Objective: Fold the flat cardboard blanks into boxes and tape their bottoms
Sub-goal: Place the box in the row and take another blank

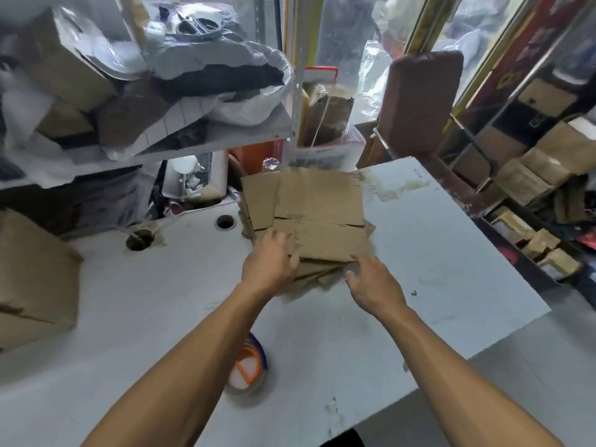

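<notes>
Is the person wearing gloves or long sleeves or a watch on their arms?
No. The left hand and right hand are both bare, with no gloves. Both forearms are uncovered right down to the bottom edge of the picture, so no sleeves show. No watch, bracelet or ring can be seen on either wrist or on the fingers, though the picture is a bit blurry.
</notes>
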